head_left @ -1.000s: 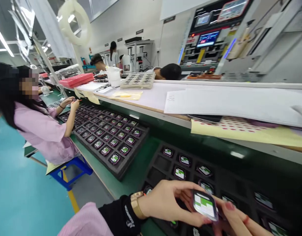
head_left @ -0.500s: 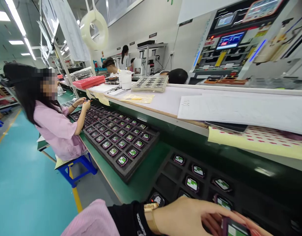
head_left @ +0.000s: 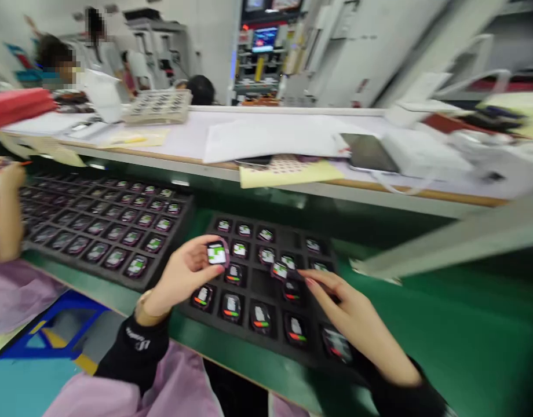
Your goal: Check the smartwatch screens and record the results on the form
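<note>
My left hand [head_left: 182,275] is closed on a strapless smartwatch [head_left: 216,253] with a purple rim and a lit white-and-green screen. It holds the watch above the left side of a black foam tray [head_left: 262,284]. Over the tray's middle, my right hand [head_left: 347,307] pinches the dark edge of a second smartwatch [head_left: 279,269], tilted and slightly blurred. Similar watches sit in the tray's pockets; those in the front row, such as one watch [head_left: 260,317], show red and green at the bottom of the screen.
A larger foam tray [head_left: 138,278] full of watches lies to the left, by a co-worker's arm [head_left: 8,214]. Above the green bench [head_left: 427,313] runs a shelf with papers [head_left: 270,139], a phone [head_left: 368,152] and a plastic tray [head_left: 157,107]. A slanted pale post [head_left: 444,237] stands at right.
The view has swung right and down, bringing both my hands and the whole near tray into sight. My left hand still holds a watch; my right hand now shows over the tray.
</note>
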Available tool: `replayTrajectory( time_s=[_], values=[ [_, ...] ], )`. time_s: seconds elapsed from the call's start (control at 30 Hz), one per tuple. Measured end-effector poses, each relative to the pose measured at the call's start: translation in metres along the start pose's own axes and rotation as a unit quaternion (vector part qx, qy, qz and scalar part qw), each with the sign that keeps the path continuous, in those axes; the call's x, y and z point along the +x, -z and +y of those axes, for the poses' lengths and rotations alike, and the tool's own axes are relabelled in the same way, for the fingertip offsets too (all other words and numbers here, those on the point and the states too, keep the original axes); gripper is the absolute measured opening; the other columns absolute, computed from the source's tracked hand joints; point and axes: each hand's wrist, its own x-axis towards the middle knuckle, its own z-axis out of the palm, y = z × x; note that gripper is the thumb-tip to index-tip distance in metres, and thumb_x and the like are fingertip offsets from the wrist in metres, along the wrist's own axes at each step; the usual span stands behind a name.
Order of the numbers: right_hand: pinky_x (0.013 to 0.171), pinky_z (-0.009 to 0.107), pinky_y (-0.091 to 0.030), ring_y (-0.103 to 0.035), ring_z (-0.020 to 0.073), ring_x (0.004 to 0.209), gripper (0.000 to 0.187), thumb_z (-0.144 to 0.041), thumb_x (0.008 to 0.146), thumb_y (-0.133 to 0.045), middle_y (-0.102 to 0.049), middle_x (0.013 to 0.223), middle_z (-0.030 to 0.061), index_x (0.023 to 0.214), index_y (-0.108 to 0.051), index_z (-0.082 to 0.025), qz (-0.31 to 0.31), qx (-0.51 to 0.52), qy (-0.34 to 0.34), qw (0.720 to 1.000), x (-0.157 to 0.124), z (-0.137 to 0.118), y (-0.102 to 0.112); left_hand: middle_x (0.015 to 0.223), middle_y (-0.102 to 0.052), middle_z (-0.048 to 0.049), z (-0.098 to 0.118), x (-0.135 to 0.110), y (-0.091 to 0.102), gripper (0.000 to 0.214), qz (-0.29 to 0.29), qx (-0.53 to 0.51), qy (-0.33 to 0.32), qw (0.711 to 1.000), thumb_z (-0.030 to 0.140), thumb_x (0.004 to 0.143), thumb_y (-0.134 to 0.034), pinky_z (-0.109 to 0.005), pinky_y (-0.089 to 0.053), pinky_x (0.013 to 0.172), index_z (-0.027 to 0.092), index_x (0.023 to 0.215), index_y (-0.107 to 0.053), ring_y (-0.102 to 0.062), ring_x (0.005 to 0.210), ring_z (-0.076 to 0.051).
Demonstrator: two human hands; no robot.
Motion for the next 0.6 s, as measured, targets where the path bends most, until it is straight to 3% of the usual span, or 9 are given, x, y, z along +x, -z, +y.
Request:
replayTrajectory(
  time_s=[0.13, 0.3, 0.47, 0.6],
  values=[
    [0.117, 0.055, -0.042, -0.056, 0.0364, 0.132, 0.036, -0.044, 0.094, -0.068, -0.060, 0.141, 0.0111, 0.126, -0.073, -0.029, -0.023, -0.072, 0.030, 0.997, 0.001, -0.003, -0.009, 0.122, -0.071, -0.0125, 0.002, 0.006, 0.009, 0.067, 0.007, 0.092, -0.005, 0.996, 0.023, 0.071, -0.089, -0.032, -0.054, 0.101, 0.018, 0.133, -0.063, -0.069, 0.110, -0.024],
    [0.125, 0.058, -0.023, -0.017, 0.0367, 0.155, 0.052, -0.039, 0.095, -0.069, -0.029, 0.165, 0.0130, 0.143, -0.059, -0.023, -0.077, -0.114, 0.059, 0.989, 0.007, -0.012, -0.024, 0.113, -0.074, -0.0107, 0.015, 0.004, -0.010, 0.059, 0.000, 0.112, 0.014, 0.994, 0.027, 0.068, -0.090, -0.030, -0.059, 0.091, 0.020, 0.122, -0.067, -0.071, 0.101, -0.022],
    [0.125, 0.058, -0.022, -0.012, 0.0386, 0.155, 0.066, -0.036, 0.089, -0.077, -0.026, 0.165, 0.0199, 0.147, -0.053, -0.016, -0.058, -0.114, 0.040, 0.991, 0.025, -0.011, -0.042, 0.107, -0.074, -0.0086, 0.014, 0.007, -0.026, 0.059, -0.026, 0.089, 0.038, 0.995, 0.025, 0.066, -0.091, -0.027, -0.059, 0.086, 0.020, 0.119, -0.065, -0.072, 0.094, -0.019],
    [0.125, 0.062, -0.021, -0.020, 0.0407, 0.153, 0.052, -0.028, 0.083, -0.082, -0.035, 0.160, 0.0213, 0.130, -0.064, -0.015, -0.053, -0.097, 0.044, 0.993, 0.037, -0.013, -0.049, 0.109, -0.074, -0.0081, 0.004, 0.011, -0.027, 0.059, -0.032, 0.092, 0.033, 0.995, 0.024, 0.068, -0.090, -0.027, -0.059, 0.087, 0.020, 0.121, -0.064, -0.071, 0.095, -0.018]
  ],
)
